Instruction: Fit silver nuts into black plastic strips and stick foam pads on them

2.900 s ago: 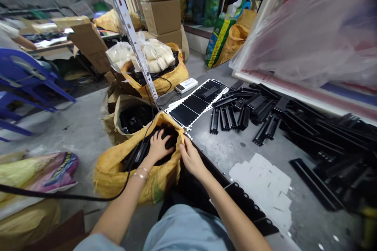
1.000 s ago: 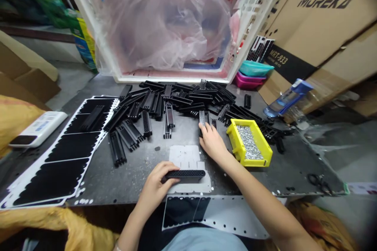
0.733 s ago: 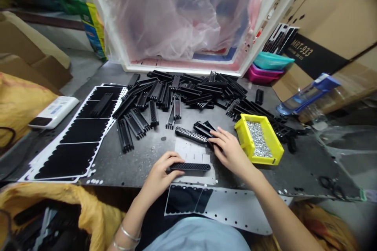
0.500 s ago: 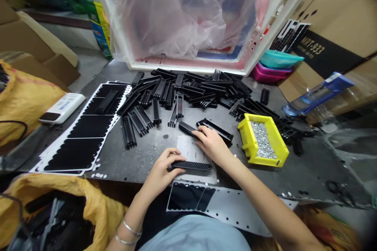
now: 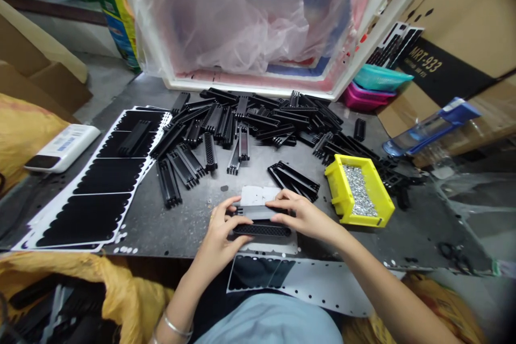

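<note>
My left hand [image 5: 219, 227] grips a black perforated strip [image 5: 262, 230] lying across a pale die-cut sheet [image 5: 258, 195] near the table's front edge. My right hand [image 5: 302, 217] comes in from the other side, its fingers pressing a second narrow strip [image 5: 256, 212] just above the first. Both hands nearly meet there. Their fingers hide the ends of that upper strip. A black slotted plastic frame [image 5: 293, 180] lies a little beyond my right hand, and a large heap of similar black parts [image 5: 258, 124] spreads across the table's far half.
On the grey metal table [image 5: 193, 220] lie a sheet of black scalloped pads [image 5: 100, 177], a white power bank [image 5: 60, 149], a yellow bin of small metal pieces [image 5: 358, 191] and scissors [image 5: 455, 257]. A yellow sack [image 5: 52, 301] of black parts sits lower left. A plastic-lined crate [image 5: 242, 16] stands behind.
My right hand has brought the perforated strip from the table's middle to just above the one in my left hand. The black frame now lies apart, and the view has shifted slightly.
</note>
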`<action>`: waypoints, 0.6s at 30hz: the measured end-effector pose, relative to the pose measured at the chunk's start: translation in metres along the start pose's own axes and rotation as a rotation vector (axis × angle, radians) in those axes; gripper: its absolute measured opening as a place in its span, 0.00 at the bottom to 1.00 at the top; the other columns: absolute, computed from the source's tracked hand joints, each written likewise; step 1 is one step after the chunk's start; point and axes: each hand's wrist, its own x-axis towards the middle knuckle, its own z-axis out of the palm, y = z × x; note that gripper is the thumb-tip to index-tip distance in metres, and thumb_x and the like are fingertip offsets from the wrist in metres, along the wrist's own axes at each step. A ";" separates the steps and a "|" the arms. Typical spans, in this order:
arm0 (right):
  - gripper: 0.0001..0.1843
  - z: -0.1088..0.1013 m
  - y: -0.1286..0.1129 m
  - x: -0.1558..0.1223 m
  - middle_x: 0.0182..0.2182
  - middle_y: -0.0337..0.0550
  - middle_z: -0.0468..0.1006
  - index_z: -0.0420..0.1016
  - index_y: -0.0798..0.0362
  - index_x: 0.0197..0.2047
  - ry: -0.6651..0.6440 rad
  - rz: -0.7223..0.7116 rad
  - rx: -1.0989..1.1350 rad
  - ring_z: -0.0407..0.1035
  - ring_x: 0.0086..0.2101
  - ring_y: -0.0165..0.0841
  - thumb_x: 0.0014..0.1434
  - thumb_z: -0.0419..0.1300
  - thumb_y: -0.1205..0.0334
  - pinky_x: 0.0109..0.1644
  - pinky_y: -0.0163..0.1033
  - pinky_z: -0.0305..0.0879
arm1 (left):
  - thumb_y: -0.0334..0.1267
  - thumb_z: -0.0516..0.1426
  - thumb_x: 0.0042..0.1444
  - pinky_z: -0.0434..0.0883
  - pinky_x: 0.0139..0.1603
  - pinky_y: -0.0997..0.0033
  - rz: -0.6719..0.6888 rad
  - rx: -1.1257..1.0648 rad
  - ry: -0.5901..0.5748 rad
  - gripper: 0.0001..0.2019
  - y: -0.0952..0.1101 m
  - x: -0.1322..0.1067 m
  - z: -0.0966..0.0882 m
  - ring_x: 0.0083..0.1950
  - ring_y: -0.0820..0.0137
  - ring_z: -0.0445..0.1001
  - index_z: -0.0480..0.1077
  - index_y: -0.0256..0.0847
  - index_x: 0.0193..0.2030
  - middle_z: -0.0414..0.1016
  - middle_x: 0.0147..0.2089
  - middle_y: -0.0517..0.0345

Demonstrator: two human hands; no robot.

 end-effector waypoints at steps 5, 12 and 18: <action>0.19 0.003 -0.001 0.001 0.41 0.46 0.82 0.82 0.52 0.48 -0.023 -0.188 -0.133 0.74 0.44 0.38 0.76 0.50 0.55 0.53 0.45 0.72 | 0.36 0.70 0.56 0.67 0.67 0.44 -0.003 0.033 0.031 0.31 0.003 0.000 0.000 0.65 0.52 0.65 0.66 0.49 0.65 0.69 0.66 0.48; 0.18 -0.029 0.033 -0.004 0.52 0.57 0.80 0.79 0.53 0.54 0.508 0.118 -0.522 0.72 0.52 0.52 0.72 0.55 0.51 0.56 0.60 0.69 | 0.37 0.69 0.58 0.69 0.62 0.52 0.021 -0.026 -0.047 0.23 0.003 0.003 -0.001 0.59 0.56 0.71 0.70 0.48 0.59 0.77 0.55 0.52; 0.14 -0.005 0.013 0.016 0.50 0.49 0.81 0.74 0.48 0.56 0.327 -0.079 -0.228 0.75 0.49 0.45 0.67 0.62 0.60 0.57 0.54 0.71 | 0.38 0.69 0.58 0.69 0.62 0.54 0.070 0.005 0.008 0.21 0.004 0.005 0.000 0.58 0.58 0.72 0.73 0.47 0.57 0.76 0.54 0.52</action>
